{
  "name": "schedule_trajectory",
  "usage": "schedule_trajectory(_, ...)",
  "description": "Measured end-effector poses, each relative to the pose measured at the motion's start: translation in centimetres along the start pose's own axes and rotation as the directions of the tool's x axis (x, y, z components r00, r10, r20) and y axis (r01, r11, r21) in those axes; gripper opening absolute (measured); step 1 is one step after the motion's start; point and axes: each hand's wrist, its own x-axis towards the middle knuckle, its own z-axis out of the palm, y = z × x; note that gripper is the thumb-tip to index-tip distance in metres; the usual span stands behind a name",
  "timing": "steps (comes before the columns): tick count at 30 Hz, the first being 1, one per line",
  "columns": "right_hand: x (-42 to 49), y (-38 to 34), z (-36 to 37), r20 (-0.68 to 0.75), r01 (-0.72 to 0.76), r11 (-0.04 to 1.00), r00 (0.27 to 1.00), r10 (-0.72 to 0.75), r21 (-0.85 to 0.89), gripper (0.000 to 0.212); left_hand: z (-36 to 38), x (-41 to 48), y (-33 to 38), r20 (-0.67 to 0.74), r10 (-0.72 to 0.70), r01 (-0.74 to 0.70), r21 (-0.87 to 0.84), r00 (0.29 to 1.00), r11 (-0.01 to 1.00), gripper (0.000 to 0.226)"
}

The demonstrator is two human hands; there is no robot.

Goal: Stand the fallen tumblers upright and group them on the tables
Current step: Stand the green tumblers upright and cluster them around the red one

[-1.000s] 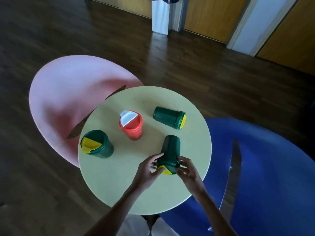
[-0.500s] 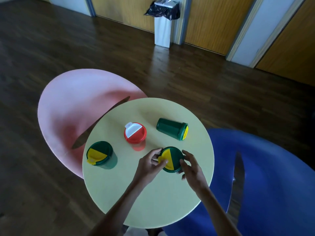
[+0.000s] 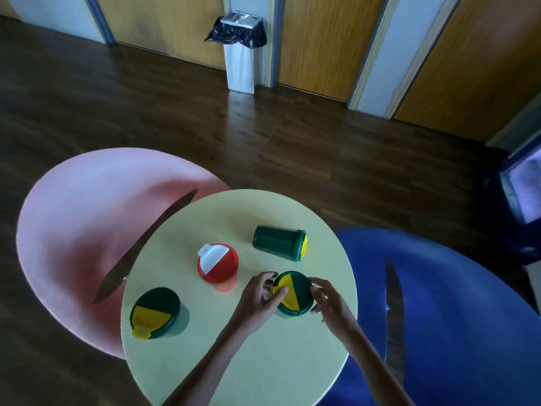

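Two grips clasp the upright green tumbler [image 3: 294,293] on the yellow desk [image 3: 263,361], toward its right side: my left grip [image 3: 260,297] and right grip [image 3: 328,300] both curl round its lid rim. Letting go unevenly could tip it against the fallen tumbler [image 3: 279,243] just behind.

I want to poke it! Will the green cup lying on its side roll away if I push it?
Probably: the lying green tumbler is round and on its side on the smooth yellow table, so it may roll, curving since its lid end looks wider. Looks like stiff plastic.
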Motion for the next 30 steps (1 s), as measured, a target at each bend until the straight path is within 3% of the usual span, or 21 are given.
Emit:
schedule_trajectory(4, 2.2, -0.9, -1.5, -0.084, 0.002, 0.999, 0.996, 0.001, 0.035, 0.03, -1.2, 2.8, 0.8, -0.005, 0.05, -0.05, 0.005, 0.999, 0.999, 0.048)
schedule_trajectory(7, 5.5, -1.7, -2.3, -0.118, 0.032, 0.999, 0.993, -0.03, 0.011, 0.022, -2.5, 6.2, 2.4, 0.054, 0.088, -0.091, 0.07, 0.995, 0.993, 0.041)
schedule_trajectory(10, 9.3, -2.5, -2.7, -0.075, 0.047, 0.994, 0.996, -0.055, -0.1, 0.051, -3.2, 10.0, 2.8, 0.102, 0.107, -0.13, 0.252, 0.989, 0.959, 0.051)
schedule_trajectory(13, 12.2, -2.5, -2.8, 0.051, 0.047, 0.966, 0.998, -0.035, -0.255, 0.088, -2.9, 12.6, 2.1, 0.176, 0.085, -0.169, 0.549, 0.981, 0.818, 0.073)
schedule_trajectory(17, 14.5, -1.6, -2.6, 0.202, 0.063, 0.941, 0.979, 0.006, -0.333, 0.113, -1.8, 14.5, 1.3, 0.224, 0.072, -0.216, 0.732, 0.972, 0.646, 0.088)
schedule_trajectory(19, 15.5, -1.0, -2.6, 0.211, 0.067, 0.941, 0.977, 0.005, -0.331, 0.113, -1.5, 15.3, 1.2, 0.21, 0.117, -0.238, 0.773, 0.971, 0.588, 0.087)
schedule_trajectory(24, 17.4, -0.6, -2.6, 0.184, 0.065, 0.98, 0.983, -0.03, -0.189, 0.092, -0.8, 16.5, 0.4, 0.18, 0.213, -0.267, 0.817, 0.96, 0.511, 0.078)
schedule_trajectory(27, 17.9, -1.0, -3.0, 0.191, 0.086, 0.986, 0.98, -0.058, -0.142, 0.086, -1.0, 17.2, 0.2, 0.196, 0.236, -0.294, 0.803, 0.952, 0.519, 0.077)
schedule_trajectory(30, 17.9, -2.1, -3.8, 0.167, 0.123, 0.989, 0.98, -0.108, -0.085, 0.084, -1.2, 17.4, 0.7, 0.178, 0.203, -0.265, 0.761, 0.963, 0.592, 0.082)
